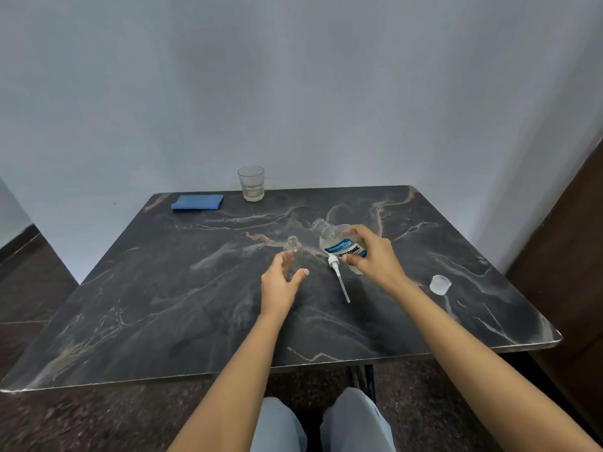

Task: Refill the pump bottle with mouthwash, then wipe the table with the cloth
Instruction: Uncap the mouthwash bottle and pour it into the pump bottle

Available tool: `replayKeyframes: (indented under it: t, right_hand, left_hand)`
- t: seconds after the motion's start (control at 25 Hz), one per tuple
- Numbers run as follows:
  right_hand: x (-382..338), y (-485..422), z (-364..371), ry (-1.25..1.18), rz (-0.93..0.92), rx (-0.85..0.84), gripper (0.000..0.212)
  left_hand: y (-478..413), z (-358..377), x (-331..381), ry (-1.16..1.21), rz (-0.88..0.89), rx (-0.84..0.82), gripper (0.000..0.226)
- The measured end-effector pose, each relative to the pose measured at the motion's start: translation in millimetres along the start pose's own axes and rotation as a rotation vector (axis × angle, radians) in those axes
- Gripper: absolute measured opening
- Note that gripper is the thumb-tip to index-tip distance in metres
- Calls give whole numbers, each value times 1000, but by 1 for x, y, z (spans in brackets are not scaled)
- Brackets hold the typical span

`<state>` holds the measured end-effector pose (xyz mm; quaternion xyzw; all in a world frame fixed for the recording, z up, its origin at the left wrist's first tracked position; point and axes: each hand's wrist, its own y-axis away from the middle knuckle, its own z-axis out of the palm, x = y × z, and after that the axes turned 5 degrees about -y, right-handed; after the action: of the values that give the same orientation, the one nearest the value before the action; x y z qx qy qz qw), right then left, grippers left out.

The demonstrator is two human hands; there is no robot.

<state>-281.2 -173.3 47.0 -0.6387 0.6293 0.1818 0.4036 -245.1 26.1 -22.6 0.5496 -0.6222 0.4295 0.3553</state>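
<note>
The clear plastic mouthwash bottle, tilted in the right hand, is carrying a blue and white label. On the white band of this label the brand name "LISTERINE" is standing in big dark blue capitals, slanting together with the bottle. The hand is covering the label's right end. Above the name, a blue strip is showing small white lines, too small for reading.
</note>
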Motion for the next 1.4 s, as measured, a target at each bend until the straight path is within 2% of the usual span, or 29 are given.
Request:
replayKeyframes:
  t: [0.48, 1.4]
  right_hand:
    - [-26, -15, 4, 288, -28, -91, 50]
    - [-44, -18, -4, 465, -50, -106, 54]
  left_hand:
    - [-2, 0, -1, -6, -15, -25, 54]
    - [1, -1, 1, -12, -10, -22, 51]
